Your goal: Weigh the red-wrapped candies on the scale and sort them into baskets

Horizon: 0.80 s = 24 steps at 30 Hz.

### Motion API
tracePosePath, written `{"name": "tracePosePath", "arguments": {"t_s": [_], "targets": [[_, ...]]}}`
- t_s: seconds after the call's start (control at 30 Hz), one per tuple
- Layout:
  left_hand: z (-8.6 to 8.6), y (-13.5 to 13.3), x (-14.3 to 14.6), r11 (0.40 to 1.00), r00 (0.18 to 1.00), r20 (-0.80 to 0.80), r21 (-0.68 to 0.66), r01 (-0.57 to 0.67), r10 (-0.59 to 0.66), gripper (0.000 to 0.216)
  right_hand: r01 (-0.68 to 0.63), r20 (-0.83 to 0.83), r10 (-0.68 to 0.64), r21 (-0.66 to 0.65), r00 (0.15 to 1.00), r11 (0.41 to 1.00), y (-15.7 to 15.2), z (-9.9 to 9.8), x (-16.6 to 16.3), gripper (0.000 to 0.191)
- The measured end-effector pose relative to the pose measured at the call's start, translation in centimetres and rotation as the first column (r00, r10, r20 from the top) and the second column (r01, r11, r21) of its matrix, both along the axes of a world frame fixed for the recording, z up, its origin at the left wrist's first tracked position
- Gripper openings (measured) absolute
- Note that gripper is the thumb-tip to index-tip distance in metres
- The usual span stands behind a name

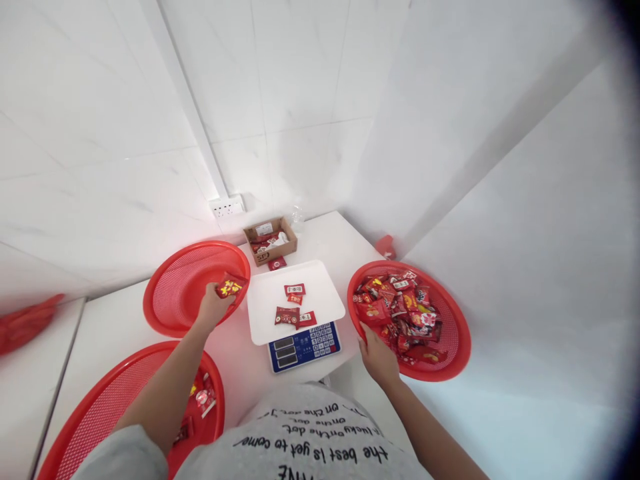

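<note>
You're in a lt grey tee [310, 427] w/ blk lettering. The pkt [231, 287] in yr L hand [214, 307] is red w/ yel. print. Yr R basket [459, 333], L basket [175, 293] & lower basket [100, 413] are all red mesh; the heaped pkts [400, 307] mix reds w/ white & yel. Tray [327, 300]: plain white, red sachets [287, 315] on it. Scale [300, 348]: blue w/ white keys [321, 337], one red. Carton [277, 252]: brown w/ blk letters. Table [325, 230]: white. Wall tiles [300, 67]: white w/ faint grey veins.

Got one shiny red packet [231, 285] with yellow print held at a slant, about 11 o'clock from me. My round red mesh basket [457, 327] sits around 1 o'clock, piled with mostly red sweets packs [400, 307], all jumbled.
</note>
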<state>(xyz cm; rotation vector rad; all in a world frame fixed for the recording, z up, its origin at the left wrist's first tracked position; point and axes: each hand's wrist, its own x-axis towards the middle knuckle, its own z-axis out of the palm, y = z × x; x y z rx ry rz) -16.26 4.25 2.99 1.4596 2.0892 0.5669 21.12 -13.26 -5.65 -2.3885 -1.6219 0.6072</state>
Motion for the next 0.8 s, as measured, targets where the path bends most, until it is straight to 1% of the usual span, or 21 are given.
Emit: {"name": "tracePosePath", "arguments": {"t_s": [0.07, 0.1, 0.13, 0.17, 0.2, 0.23, 0.27, 0.33, 0.37, 0.43, 0.5, 0.57, 0.63, 0.7, 0.8], "targets": [[-0.6, 0.1, -1.7, 0.997, 0.997, 0.011, 0.025, -0.074, 0.074, 0.056, 0.004, 0.006, -0.004, -0.009, 1.000, 1.000, 0.0, 0.1, -0.1, 0.050], [-1.1, 0.1, -2.4, 0.996, 0.997, -0.009, 0.053, -0.074, 0.074, 0.060, 0.006, 0.010, -0.006, -0.012, 1.000, 1.000, 0.1, 0.0, -0.1, 0.050], [-1.6, 0.0, -2.8, 0.994, 0.998, -0.048, 0.099, -0.041, 0.046, 0.061, 0.008, 0.016, -0.008, -0.014, 1.000, 1.000, 0.1, 0.0, -0.1, 0.051], [-2.2, -0.2, -3.0, 0.987, 0.995, -0.104, 0.157, 0.025, -0.009, 0.061, 0.011, 0.021, -0.011, -0.014, 1.000, 1.000, 0.1, 0.0, -0.1, 0.051], [-2.9, -0.6, -2.9, 0.970, 0.982, -0.169, 0.214, 0.119, -0.083, 0.058, 0.014, 0.026, -0.013, -0.013, 1.000, 1.000, 0.1, 0.0, -0.1, 0.050], [-3.5, -1.0, -2.5, 0.939, 0.957, -0.235, 0.255, 0.231, -0.172, 0.054, 0.017, 0.031, -0.017, -0.011, 0.999, 1.000, 0.1, -0.1, -0.1, 0.050], [-4.2, -1.5, -1.9, 0.898, 0.918, -0.289, 0.269, 0.349, -0.270, 0.048, 0.020, 0.035, -0.019, -0.008, 0.999, 1.000, 0.1, -0.1, -0.2, 0.050], [-5.4, -2.7, -0.1, 0.808, 0.823, -0.331, 0.225, 0.544, -0.462, 0.039, 0.024, 0.040, -0.024, -0.002, 0.999, 1.000, 0.1, 0.0, -0.2, 0.049], [-6.0, -3.3, 1.0, 0.762, 0.770, -0.328, 0.186, 0.620, -0.547, 0.038, 0.027, 0.041, -0.027, -0.001, 0.999, 1.000, 0.1, 0.0, -0.3, 0.049], [-6.6, -4.3, 3.5, 0.677, 0.673, -0.297, 0.109, 0.728, -0.677, 0.040, 0.030, 0.034, -0.030, -0.005, 0.999, 1.000, 0.1, 0.3, -0.3, 0.049], [-6.8, -5.1, 5.9, 0.623, 0.609, -0.259, 0.035, 0.781, -0.749, 0.046, 0.021, 0.019, -0.021, -0.003, 1.000, 1.000, 0.1, 0.5, -0.3, 0.049], [-6.7, -5.4, 7.9, 0.612, 0.589, -0.231, -0.038, 0.790, -0.774, 0.052, 0.010, -0.001, -0.010, 0.005, 1.000, 1.000, 0.1, 0.7, -0.3, 0.049], [-6.4, -5.4, 9.3, 0.627, 0.599, -0.215, -0.090, 0.774, -0.771, 0.054, 0.006, -0.018, -0.006, 0.006, 1.000, 1.000, 0.0, 0.8, -0.2, 0.049], [-6.1, -5.4, 10.2, 0.645, 0.616, -0.215, -0.102, 0.757, -0.758, 0.050, 0.007, -0.025, -0.007, -0.002, 1.000, 1.000, 0.0, 0.8, -0.1, 0.050], [-5.7, -5.5, 10.8, 0.674, 0.647, -0.222, -0.076, 0.734, -0.729, 0.042, 0.001, -0.020, -0.002, -0.011, 1.000, 1.000, 0.0, 0.8, 0.0, 0.050]]}}
